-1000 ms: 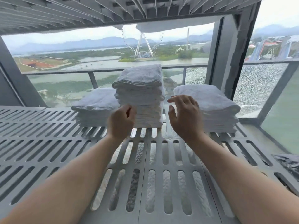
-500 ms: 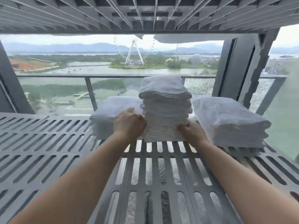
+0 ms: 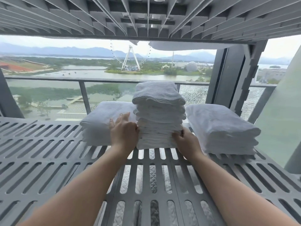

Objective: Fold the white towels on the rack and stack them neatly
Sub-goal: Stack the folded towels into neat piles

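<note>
Beside stack (image 3: 158, 115) edges: hands (image 3: 124, 132) (touching)

**Camera Placement: Single Head View**

We have one wide-angle head-worn view, facing forward and slightly down along both forearms, close above the grey slotted metal rack shelf (image 3: 48, 160), toward the glass balcony railing (image 3: 48, 78).

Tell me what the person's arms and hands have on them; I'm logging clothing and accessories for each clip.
Nothing is worn that shows. Both forearms are bare right down to the frame's lower edge, with no sleeve or cuff in sight. The left hand and right hand carry no gloves, and no watch, bracelet or ring is visible.
</note>
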`<state>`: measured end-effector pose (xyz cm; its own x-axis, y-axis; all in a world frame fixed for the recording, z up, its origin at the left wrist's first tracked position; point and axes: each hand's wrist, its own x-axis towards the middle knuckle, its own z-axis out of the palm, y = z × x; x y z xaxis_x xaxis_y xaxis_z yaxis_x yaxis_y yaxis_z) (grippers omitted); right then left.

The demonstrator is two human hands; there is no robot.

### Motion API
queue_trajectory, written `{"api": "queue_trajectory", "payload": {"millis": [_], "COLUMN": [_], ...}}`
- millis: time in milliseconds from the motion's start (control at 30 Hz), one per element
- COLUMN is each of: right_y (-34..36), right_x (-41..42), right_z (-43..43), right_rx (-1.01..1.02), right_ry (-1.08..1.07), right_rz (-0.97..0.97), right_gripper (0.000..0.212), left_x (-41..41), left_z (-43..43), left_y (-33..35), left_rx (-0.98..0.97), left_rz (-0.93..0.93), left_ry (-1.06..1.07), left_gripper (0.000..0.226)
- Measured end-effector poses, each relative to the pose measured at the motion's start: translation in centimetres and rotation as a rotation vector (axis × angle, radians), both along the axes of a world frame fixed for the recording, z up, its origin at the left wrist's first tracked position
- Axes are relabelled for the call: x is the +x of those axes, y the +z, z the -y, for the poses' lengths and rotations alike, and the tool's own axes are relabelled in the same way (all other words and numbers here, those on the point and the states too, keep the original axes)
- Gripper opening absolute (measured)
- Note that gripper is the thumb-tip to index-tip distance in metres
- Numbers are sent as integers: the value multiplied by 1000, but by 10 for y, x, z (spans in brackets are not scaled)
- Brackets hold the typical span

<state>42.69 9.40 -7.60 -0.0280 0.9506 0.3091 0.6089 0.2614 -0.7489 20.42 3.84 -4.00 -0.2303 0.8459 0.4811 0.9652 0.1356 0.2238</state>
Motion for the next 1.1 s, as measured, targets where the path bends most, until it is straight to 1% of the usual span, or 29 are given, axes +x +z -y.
{"api": "queue_trajectory", "payload": {"millis": [200, 333, 500, 567, 700, 934, 1034, 1100], "right_y": [0, 3, 2, 1, 5, 4, 4, 5], "right_x": [3, 3, 3, 3, 3, 10, 12, 13], "right_z": [0, 3, -1, 4, 10, 11, 12, 15], "right_rx": [-30, -31, 22, 33, 72, 115, 128, 104], "right_ry": [7, 0, -19, -38, -92, -130, -147, -127], "right_rz": [-62, -55, -39, -43, -80, -103, -98, -101], "right_gripper": [19, 19, 11, 13, 13, 22, 15, 11], "left_x": [8, 7, 5, 4, -1, -3, -6, -8], "left_z": [5, 8, 1, 4, 5, 6, 9, 9], "left_y": [-4, -8, -15, -17, -16, -18, -21, -22], "left_rx": [49, 76, 120, 114, 129, 180, 189, 197], "left_rz": [48, 25, 18, 17, 73, 125, 138, 139], "left_ry": [-12, -17, -44, -59, -114, -218, -259, -288], "left_gripper": [22, 21, 20, 19, 17, 9, 7, 8]}}
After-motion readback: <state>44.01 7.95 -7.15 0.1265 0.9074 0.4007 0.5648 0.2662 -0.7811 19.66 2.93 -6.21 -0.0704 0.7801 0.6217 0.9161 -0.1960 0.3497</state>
